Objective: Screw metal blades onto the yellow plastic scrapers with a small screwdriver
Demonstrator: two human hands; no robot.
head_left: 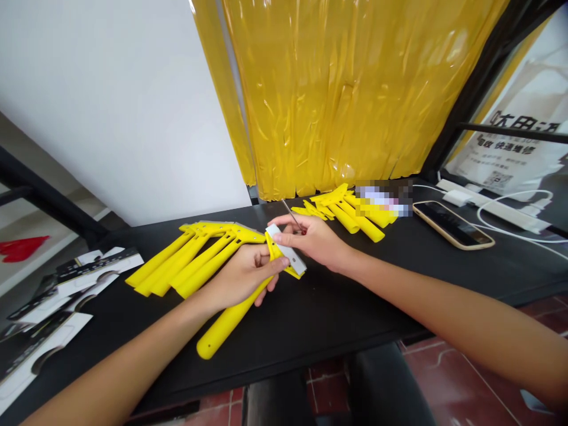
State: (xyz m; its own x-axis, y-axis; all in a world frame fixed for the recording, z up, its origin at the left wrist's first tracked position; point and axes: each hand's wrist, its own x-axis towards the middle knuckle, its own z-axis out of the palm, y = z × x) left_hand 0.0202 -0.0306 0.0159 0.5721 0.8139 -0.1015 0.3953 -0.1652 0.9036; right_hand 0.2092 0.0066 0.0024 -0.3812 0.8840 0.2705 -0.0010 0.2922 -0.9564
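My left hand is closed around the head end of a yellow scraper, whose round handle slants down toward the front of the table. A flat pale grey blade plate with small holes lies along the scraper's head. My right hand pinches the plate's upper part between thumb and fingers. A thin screwdriver with a metal shaft is also tucked in that hand, pointing up and away; its handle is mostly hidden, with a bit of red showing.
Several yellow scrapers lie side by side at the left. More yellow scrapers and parts lie at the back right, beside a phone and a white power strip with cables. Printed cards are spread at the left edge.
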